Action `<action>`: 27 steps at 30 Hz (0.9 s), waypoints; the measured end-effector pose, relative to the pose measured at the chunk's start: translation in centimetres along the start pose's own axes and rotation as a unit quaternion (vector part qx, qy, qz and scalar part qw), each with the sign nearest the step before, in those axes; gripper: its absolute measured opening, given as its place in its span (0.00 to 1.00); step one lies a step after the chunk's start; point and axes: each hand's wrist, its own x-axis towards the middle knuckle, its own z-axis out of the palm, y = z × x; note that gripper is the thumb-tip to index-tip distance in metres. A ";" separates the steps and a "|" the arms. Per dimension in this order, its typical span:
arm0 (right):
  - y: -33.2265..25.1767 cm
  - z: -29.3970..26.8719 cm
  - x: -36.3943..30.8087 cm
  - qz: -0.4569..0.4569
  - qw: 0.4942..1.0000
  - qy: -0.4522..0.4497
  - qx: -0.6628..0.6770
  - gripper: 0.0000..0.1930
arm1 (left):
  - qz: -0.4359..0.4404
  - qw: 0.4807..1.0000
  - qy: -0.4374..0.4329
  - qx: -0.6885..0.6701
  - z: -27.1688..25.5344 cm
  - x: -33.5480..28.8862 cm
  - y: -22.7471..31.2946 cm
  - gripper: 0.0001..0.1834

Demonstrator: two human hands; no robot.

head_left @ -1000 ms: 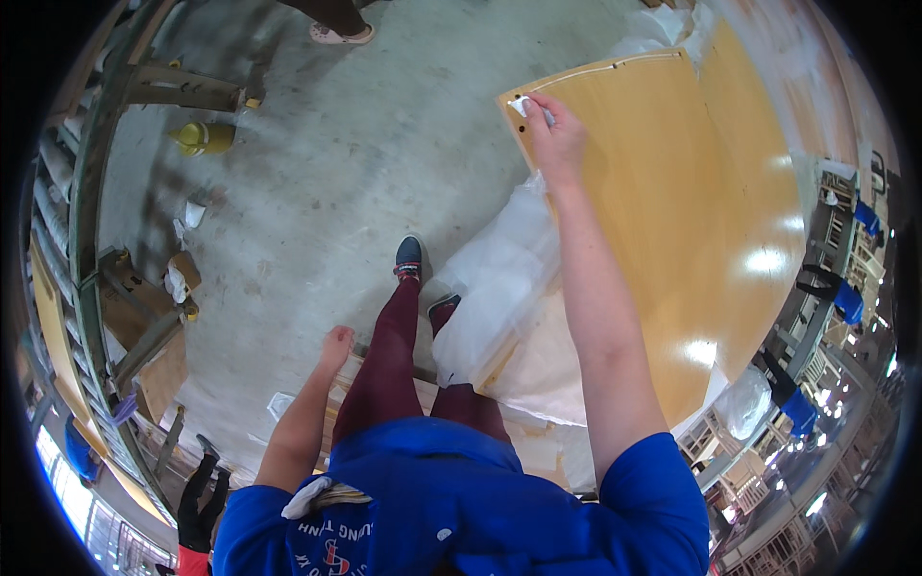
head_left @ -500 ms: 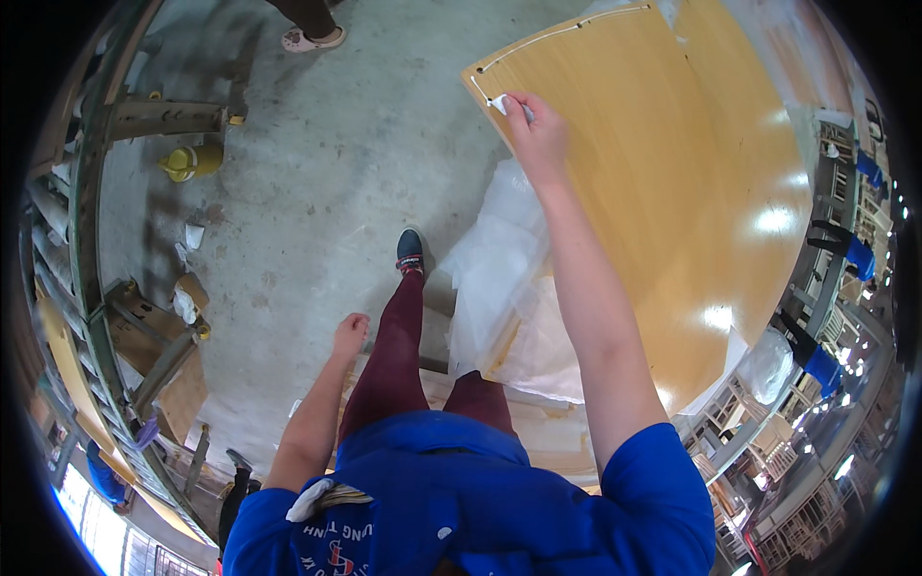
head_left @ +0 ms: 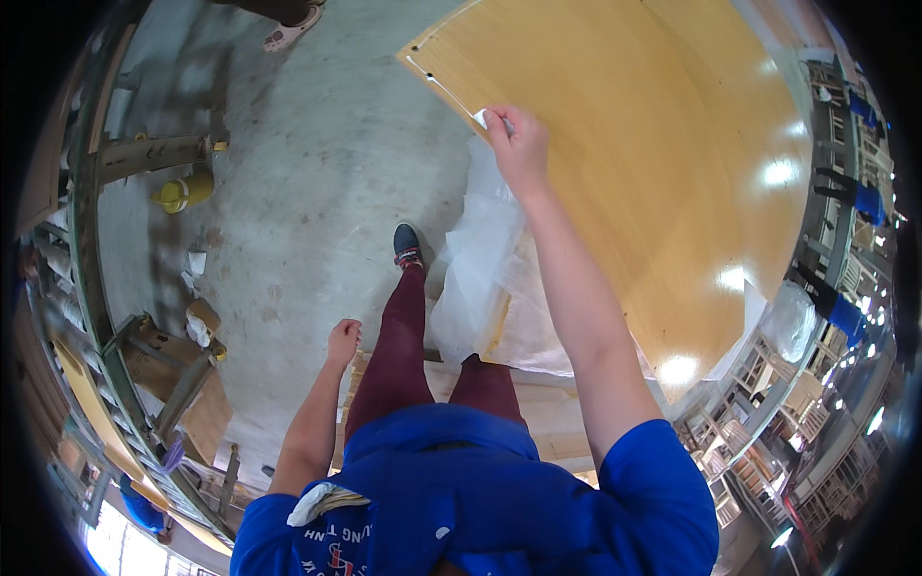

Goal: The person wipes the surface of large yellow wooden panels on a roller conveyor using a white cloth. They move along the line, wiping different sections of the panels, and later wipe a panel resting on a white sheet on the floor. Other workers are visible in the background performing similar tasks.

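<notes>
A wide curved wooden panel (head_left: 672, 182) with a glossy tan face lies in front of me to the right. My right hand (head_left: 521, 154) is closed around a small white pointed pouch (head_left: 480, 118), mostly hidden in the fingers, its tip at the panel's left edge. From that tip a thin white bead (head_left: 449, 91) runs along the edge toward the far corner, where dark holes show. Low at my left side hangs my left hand (head_left: 345, 341), fingers curled, with nothing visible in them.
Translucent plastic sheeting (head_left: 471, 269) droops beneath the panel's near left side. A metal-framed rack (head_left: 88, 211) stands at the left, with a yellow jug (head_left: 187, 192) beside it. Another person's clog (head_left: 291, 32) is at the far left. White wooden frames (head_left: 744, 446) stand at right.
My right hand has moved nearer along the panel's left edge, and the white bead behind it is longer. The panel appears shifted left and up in view. My left hand stays low.
</notes>
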 end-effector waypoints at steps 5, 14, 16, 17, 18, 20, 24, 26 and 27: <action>1.6 -3.2 -3.8 0.011 0.999 0.035 0.001 0.07 | 0.016 1.000 -0.001 0.006 1.8 -0.3 0.9 0.10; 3.5 -8.1 -9.3 0.080 0.994 0.072 0.007 0.06 | 0.040 0.996 -0.035 0.074 4.2 -1.1 2.0 0.12; 3.8 -8.7 -10.1 0.092 0.993 0.070 0.014 0.07 | 0.043 0.995 -0.037 0.079 4.5 -1.3 2.3 0.12; 3.9 -8.8 -10.3 0.088 0.993 0.074 0.015 0.07 | 0.045 0.995 -0.038 0.080 4.6 -1.3 2.4 0.12; 4.0 -8.9 -10.4 0.084 0.993 0.078 0.017 0.07 | 0.046 0.995 -0.040 0.081 4.8 -1.4 2.4 0.12; 4.3 -9.1 -10.9 0.080 0.993 0.089 0.025 0.07 | 0.051 0.994 -0.041 0.087 4.8 -1.5 2.4 0.12; 4.8 -9.9 -12.1 0.087 0.992 0.093 0.025 0.06 | 0.055 0.992 -0.048 0.100 4.8 -1.5 2.0 0.12; 4.8 -10.2 -12.5 0.086 0.992 0.088 0.009 0.06 | 0.055 0.991 -0.051 0.107 4.7 -1.4 1.7 0.12; 4.9 -10.3 -12.7 0.081 0.993 0.089 0.001 0.06 | 0.055 0.991 -0.050 0.113 4.7 -1.4 1.6 0.12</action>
